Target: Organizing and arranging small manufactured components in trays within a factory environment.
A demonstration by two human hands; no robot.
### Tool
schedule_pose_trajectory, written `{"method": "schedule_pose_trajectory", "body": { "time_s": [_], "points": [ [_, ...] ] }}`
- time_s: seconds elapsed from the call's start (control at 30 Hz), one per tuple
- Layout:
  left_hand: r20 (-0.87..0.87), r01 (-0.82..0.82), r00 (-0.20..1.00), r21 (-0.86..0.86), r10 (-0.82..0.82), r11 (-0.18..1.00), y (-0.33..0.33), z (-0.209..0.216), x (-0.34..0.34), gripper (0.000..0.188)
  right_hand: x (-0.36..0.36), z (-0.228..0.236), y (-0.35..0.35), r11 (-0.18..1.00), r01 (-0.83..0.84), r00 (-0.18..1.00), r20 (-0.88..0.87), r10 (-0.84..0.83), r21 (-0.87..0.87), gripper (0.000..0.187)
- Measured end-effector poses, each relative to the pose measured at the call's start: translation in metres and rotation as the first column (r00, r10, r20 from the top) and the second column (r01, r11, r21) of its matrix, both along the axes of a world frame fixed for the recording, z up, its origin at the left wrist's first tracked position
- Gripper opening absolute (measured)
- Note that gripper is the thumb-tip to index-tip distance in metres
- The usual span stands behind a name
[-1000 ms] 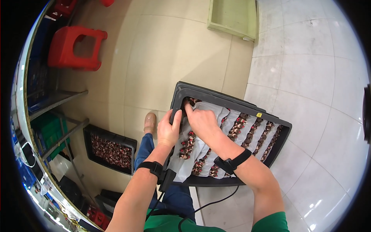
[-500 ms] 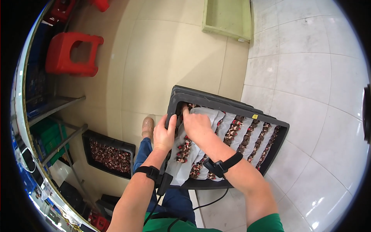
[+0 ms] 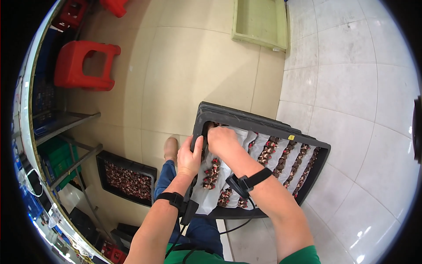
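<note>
A black tray [image 3: 324, 159], at the top of a stack, holds rows of small dark brown pieces with red and cream bits [image 3: 266, 152]. White paper strips [image 3: 260, 175] lie between the rows. My left hand [image 3: 190, 158] grips the tray's left rim, thumb on the inner side and fingers outside. Inside the tray's far left corner is my right hand [image 3: 222, 140], its fingers curled down against the pieces there. Its fingertips are hidden, so what they pinch does not show. A short row of pieces [image 3: 211, 174] lies on paper below the right hand.
A second black tray [image 3: 101, 176], filled with loose reddish-brown pieces [image 3: 127, 179], lies on the floor at left. A red stool [image 3: 66, 66] stands farther up, beside metal shelving [image 3: 70, 125]. At the far side lies a pale green tray [image 3: 259, 22]. Cables hang from my wrist straps.
The right hand's fingers have curled deeper in the tray's corner, and its wrist has shifted slightly left. The left hand keeps its grip on the rim. The whole view has shifted slightly.
</note>
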State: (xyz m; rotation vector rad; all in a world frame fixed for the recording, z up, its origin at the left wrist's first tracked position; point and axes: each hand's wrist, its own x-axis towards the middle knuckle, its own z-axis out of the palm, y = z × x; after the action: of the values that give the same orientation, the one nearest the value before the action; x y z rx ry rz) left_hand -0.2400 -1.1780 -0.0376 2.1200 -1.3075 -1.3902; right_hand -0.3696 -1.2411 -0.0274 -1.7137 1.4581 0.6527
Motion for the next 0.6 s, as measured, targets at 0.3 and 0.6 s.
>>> {"method": "schedule_pose_trajectory", "body": {
  "time_s": [0.3,0.6],
  "points": [
    [0.001,-0.005,1.000,-0.108,0.005,0.994,0.004,-0.007,-0.002,0.052,0.025,-0.028,-0.010,0.947,0.271,0.945,-0.236,-0.228,0.172,0.024],
    [-0.073,-0.019,0.997,0.023,0.020,1.000,0.005,-0.007,0.002,0.060,0.024,-0.028,-0.015,0.934,0.234,0.952,-0.257,-0.165,0.270,0.030]
  ]
}}
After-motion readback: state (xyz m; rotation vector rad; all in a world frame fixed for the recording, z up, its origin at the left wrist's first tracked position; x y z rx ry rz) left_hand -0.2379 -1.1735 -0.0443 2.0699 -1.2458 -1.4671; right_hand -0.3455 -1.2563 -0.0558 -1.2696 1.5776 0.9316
